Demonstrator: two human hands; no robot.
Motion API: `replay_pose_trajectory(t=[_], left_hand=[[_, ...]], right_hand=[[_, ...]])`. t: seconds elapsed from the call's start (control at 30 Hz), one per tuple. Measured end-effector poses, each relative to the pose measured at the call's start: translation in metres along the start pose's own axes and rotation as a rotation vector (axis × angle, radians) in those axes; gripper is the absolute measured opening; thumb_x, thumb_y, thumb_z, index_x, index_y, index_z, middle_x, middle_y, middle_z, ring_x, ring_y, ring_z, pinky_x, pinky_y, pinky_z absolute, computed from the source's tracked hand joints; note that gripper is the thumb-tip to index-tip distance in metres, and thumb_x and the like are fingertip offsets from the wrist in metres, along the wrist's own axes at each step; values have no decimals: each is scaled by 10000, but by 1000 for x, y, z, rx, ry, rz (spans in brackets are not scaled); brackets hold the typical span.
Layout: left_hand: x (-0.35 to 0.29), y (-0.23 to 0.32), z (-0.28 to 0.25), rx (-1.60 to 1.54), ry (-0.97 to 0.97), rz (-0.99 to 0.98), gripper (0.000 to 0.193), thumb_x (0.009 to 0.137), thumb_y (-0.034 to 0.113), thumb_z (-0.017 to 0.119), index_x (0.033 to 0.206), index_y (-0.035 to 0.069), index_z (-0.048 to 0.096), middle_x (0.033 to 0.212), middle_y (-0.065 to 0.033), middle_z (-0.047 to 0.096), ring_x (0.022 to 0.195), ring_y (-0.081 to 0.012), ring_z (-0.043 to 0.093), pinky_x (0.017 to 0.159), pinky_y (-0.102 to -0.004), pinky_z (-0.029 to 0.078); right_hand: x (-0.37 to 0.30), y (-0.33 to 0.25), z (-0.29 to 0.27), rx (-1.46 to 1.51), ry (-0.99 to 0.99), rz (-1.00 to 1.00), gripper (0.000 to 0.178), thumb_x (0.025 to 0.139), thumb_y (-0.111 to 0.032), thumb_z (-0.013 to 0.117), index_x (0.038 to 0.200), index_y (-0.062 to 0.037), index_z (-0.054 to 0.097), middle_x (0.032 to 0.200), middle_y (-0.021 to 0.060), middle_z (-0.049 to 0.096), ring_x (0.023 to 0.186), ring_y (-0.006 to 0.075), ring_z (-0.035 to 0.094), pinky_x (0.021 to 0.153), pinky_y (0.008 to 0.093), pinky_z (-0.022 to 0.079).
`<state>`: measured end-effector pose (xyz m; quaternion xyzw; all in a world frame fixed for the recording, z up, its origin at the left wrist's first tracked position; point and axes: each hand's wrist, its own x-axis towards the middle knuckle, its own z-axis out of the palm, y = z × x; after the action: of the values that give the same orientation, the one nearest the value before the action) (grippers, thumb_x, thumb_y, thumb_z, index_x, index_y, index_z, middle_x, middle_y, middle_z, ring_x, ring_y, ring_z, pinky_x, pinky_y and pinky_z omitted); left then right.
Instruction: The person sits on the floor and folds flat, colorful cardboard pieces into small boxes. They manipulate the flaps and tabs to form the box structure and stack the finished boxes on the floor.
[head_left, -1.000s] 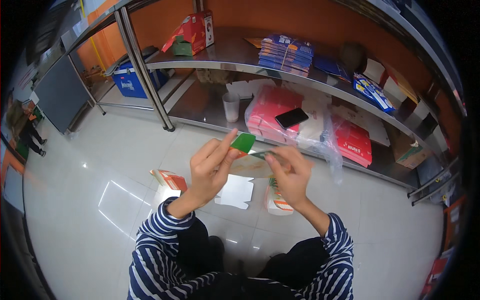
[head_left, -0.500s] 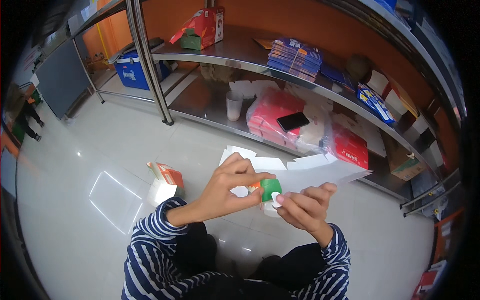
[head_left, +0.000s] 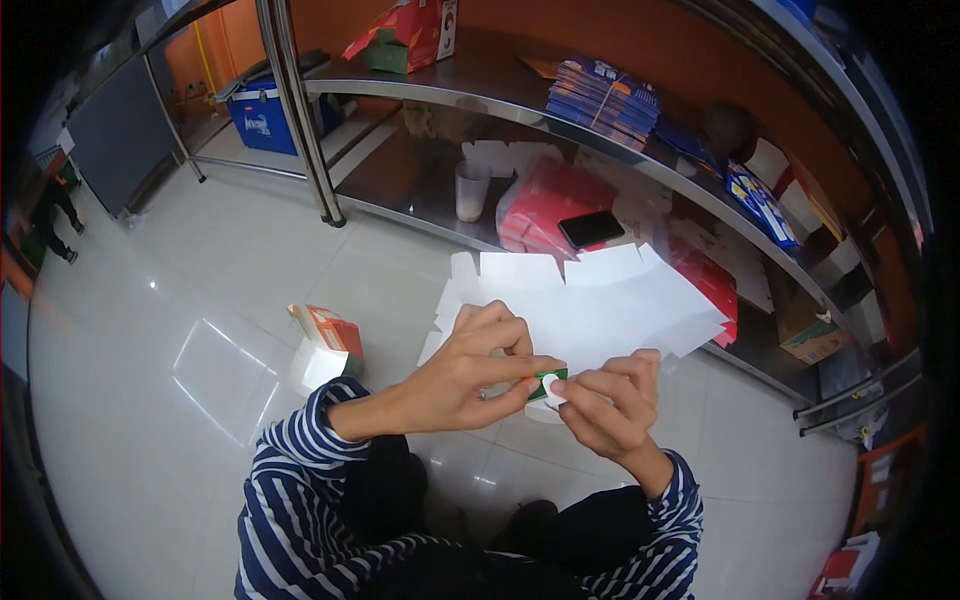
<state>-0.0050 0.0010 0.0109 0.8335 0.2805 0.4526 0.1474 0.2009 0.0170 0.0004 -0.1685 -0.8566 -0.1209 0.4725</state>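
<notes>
A flat, die-cut cardboard box blank (head_left: 590, 310) spreads out beyond my hands, its plain white side facing up and notched tabs along its edges. My left hand (head_left: 475, 365) is closed in a pinch on a small green printed flap (head_left: 545, 383) at the near part of this cardboard. From the other side, my right hand (head_left: 610, 405) grips a rounded white tab (head_left: 553, 391) of the same part, thumb pressed on it. Fingers hide much of the fold between them. On the floor to the left stands an orange and white open carton (head_left: 328, 345).
Ahead is a metal shelf (head_left: 440, 100) bearing a tied stack of blue printed cardboard (head_left: 603, 103) and a red-green box (head_left: 412, 40). Its lower level holds a plastic cup (head_left: 471, 190) and a phone (head_left: 591, 230) on red bagged packs. A blue cooler (head_left: 265, 118) stands farther left.
The cardboard blank has tipped so more of its white face shows. The green flap has turned and shows a narrower face. Both hands keep their grip in nearly the same place.
</notes>
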Motion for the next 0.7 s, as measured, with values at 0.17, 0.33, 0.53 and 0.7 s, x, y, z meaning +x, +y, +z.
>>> replay_pose_trajectory(t=[0.17,0.33,0.53,0.7], left_hand=[[2,-3,2,58,6,4,327,684,29,665,1005,89,668,723,-1,473,729,-163,425,675,-305,281],[2,-6,0,24,-51,34,274,704,49,622,978,61,637,744,-17,451,749,-173,412,682,-327,249],[-1,-10,7,-6,-119,74,163,773,169,646,895,69,606,765,-34,454,813,-187,434,769,-348,277],[1,-40,9,15,-89,-24,182,807,205,627,848,39,564,811,-83,496,871,-215,472,833,-359,340]], right_hand=[[-3,5,6,-24,25,-27,301,511,-68,704,810,-90,673,728,2,564,651,168,449,606,339,285],[3,5,7,51,-33,75,319,576,-85,735,882,-108,648,787,-24,577,635,153,458,632,306,315],[11,-4,3,708,-102,883,469,686,-183,757,1074,-66,520,790,21,600,575,133,497,530,234,393],[8,14,2,293,-369,717,551,661,-323,765,1088,-73,524,793,32,600,631,155,546,653,306,388]])
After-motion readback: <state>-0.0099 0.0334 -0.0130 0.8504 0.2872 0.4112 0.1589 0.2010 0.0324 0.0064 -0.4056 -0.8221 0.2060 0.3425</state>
